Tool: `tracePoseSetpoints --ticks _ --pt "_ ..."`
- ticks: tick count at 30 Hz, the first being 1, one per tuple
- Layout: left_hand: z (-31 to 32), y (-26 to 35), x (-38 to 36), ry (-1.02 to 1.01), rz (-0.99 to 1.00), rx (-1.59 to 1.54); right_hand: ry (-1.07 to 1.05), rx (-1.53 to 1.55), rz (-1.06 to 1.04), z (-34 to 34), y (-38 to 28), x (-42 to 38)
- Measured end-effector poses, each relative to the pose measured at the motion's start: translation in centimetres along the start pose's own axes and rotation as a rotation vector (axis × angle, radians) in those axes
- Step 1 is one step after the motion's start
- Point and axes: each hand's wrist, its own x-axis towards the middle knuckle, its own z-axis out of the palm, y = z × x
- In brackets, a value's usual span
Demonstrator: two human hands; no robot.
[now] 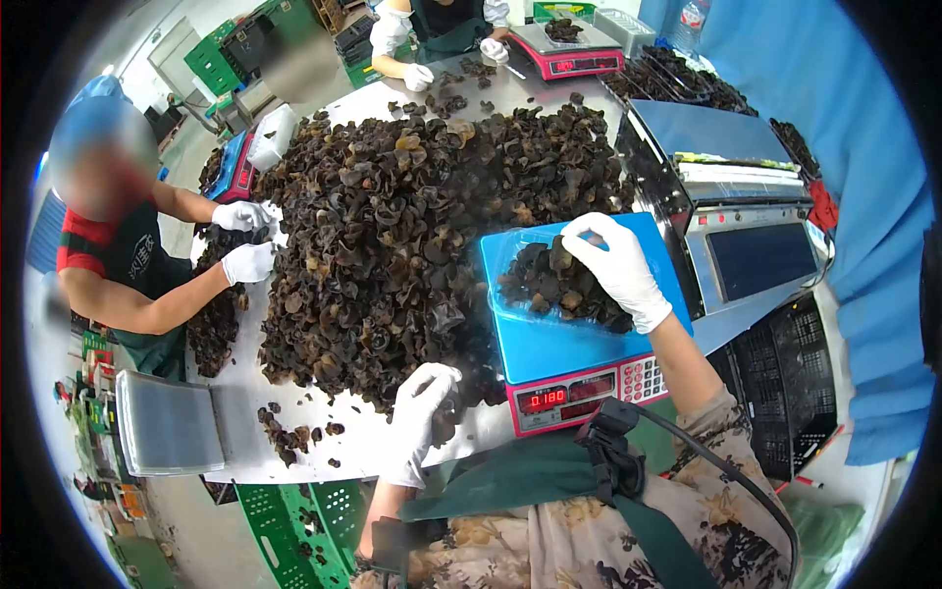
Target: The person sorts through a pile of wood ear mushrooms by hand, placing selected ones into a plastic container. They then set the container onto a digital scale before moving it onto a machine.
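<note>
A large pile of dark wood-ear fungus (373, 226) covers the metal table. My right hand (618, 270), in a white glove, is over a clear plastic tray (515, 306) of fungus on the blue platform of a scale (564, 353); its fingers are pinched at a piece of fungus (561, 257). The red display reads 0.180. My left hand (422, 407), also gloved, is at the pile's front edge with curled fingers; whether they hold a piece is hard to make out.
Co-workers stand at the left (118, 226) and far side (446, 29), each near a scale. Stacked clear trays (172, 422) lie front left. A wrapping machine (756, 260) is at the right, black crates (785, 383) below it, green crates (280, 535) under the front edge.
</note>
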Motion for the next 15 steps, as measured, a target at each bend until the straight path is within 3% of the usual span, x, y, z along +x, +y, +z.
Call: tracePoseSetpoints --ticks 4,8,12,14,15 --pt "1.9 3.1 1.6 -0.066 0.069 0.013 -0.072 0.157 0.06 0.5 -3.3 -1.2" --pt "4.0 5.2 3.1 -0.221 0.196 0.072 -0.031 -0.085 -0.437 5.8 -5.7 -4.2" --pt "3.6 3.9 3.3 -0.199 0.156 0.017 -0.155 0.151 -0.241 7.4 -5.8 -5.1" --pt "3.3 4.2 2.8 -0.24 0.103 0.055 -0.213 0.448 0.175 7.0 -7.1 -5.6" --pt "3.0 4.1 2.6 -0.255 0.051 0.061 -0.172 0.476 0.192 6.5 -7.6 -5.5"
